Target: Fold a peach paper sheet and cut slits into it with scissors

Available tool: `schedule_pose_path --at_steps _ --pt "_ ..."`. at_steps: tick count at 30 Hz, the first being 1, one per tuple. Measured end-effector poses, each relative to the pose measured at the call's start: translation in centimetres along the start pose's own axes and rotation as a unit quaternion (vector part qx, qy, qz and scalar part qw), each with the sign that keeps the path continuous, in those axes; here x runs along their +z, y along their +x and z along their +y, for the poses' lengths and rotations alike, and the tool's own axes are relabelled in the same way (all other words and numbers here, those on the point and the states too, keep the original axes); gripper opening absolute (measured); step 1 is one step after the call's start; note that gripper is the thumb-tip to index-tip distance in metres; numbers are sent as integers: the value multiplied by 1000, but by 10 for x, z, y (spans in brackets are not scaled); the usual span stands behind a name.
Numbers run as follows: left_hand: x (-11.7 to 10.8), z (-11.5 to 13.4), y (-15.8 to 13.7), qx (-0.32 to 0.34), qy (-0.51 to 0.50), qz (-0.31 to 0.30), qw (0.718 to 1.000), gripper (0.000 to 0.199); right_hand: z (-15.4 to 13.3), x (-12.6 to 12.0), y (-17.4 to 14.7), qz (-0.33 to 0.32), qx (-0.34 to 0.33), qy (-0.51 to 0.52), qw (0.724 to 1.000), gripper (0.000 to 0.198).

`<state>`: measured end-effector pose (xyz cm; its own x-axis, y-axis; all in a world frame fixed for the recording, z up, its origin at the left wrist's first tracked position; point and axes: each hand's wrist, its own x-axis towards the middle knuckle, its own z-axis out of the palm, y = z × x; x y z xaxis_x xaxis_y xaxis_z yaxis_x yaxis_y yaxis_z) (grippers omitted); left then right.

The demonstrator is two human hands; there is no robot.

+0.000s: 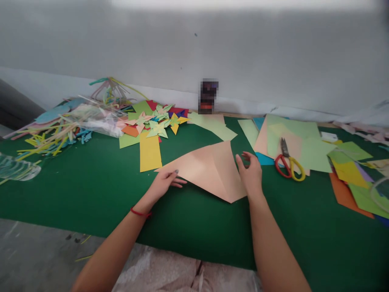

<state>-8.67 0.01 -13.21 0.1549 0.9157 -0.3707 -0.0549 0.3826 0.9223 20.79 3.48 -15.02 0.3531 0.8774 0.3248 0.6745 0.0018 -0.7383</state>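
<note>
Peach sheet: the sheet [203, 168] lies mid-table between the two hands, its narrow end to the left, broad end to the right; a line, crease or flap edge, runs down the broad end; dark shadow under the near edge.
Left hand: the left hand [162, 184] is at the narrow end, one painted nail over the paper; other fingers extended, slightly spread, past the near edge. Cannot tell whether they pinch it.
Right hand: the right hand [251, 172] is beside the broad end; fingers bent, thumb apart from them, nothing seen between. Contact with the paper's edge cannot be told.
Wrist: red band [140, 212] on the left.
Yellow sheet: the yellow sheet [150, 153] is flat, just beyond the narrow end.
Stars: a heap of folded stars [158, 125], mixed colours, behind the yellow sheet.
Scissors: the scissors [285, 151], one red handle, one yellow, lie right of the right hand, blades pointing away, on pale green and peach sheets [316, 152].
Far right: overlapping coloured sheets [349, 174], orange, yellow and green among them.
Far left: loose paper strips [57, 140] beside clear plastic [97, 117].
Back: a pixelated dark object [208, 95] against the pale wall [121, 48].
Surface: green table [206, 235].
</note>
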Motion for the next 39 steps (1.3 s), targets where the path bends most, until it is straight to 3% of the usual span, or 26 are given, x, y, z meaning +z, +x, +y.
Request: schedule_pose_path --at_steps 5,10,19,33,36,39 --pt "-13 11 -2 1 2 9 1000 24 2 -7 6 -141 123 171 967 49" --pt "-16 8 0 -5 4 -2 1000 23 -6 -19 3 -299 144 241 912 39" --pt "-18 7 4 -10 64 -24 998 27 -18 -28 -4 -358 239 242 870 40" --pt "-21 6 7 27 43 42 998 21 -10 -24 -3 -348 213 233 883 40" --pt "-18 8 8 21 53 53 997 18 -3 -19 2 -301 143 221 916 45" --pt "-15 8 8 9 66 53 996 17 5 -16 7 -212 50 156 963 47"
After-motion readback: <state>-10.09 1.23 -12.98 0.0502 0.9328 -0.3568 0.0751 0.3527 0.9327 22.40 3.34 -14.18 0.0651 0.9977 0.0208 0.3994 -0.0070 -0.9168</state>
